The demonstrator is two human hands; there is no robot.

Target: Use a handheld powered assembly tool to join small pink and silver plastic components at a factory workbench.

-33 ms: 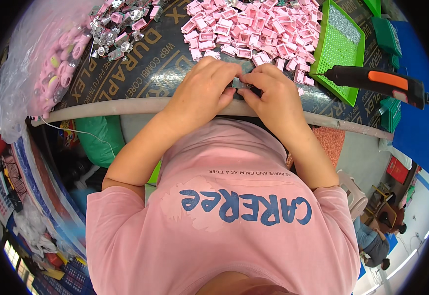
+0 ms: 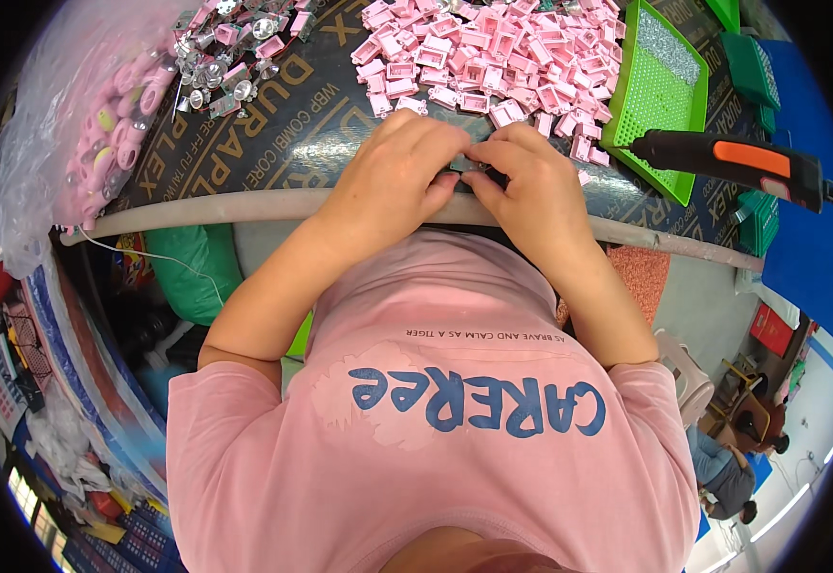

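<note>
My left hand point(image 2: 402, 177) and my right hand point(image 2: 533, 181) meet over the near edge of the table. Both are closed, thumbs and fingertips pinching a small grey part point(image 2: 464, 164) between them. The fingers cover most of that part, so its kind does not show. Just beyond my fingertips spreads a heap of small pink plastic housings point(image 2: 493, 57), box-shaped and open on one side. Off to the far left is a cluster of pink pieces with silver reflector cups point(image 2: 221, 67).
A green tray point(image 2: 676, 119) with small silver screws stands on the right. Over it reaches a black and orange electric screwdriver point(image 2: 741, 160). A clear plastic bag point(image 2: 30, 162) with pink parts lies at the left. Green boxes point(image 2: 756, 72) are at the far right. People point(image 2: 722, 468) are in the background.
</note>
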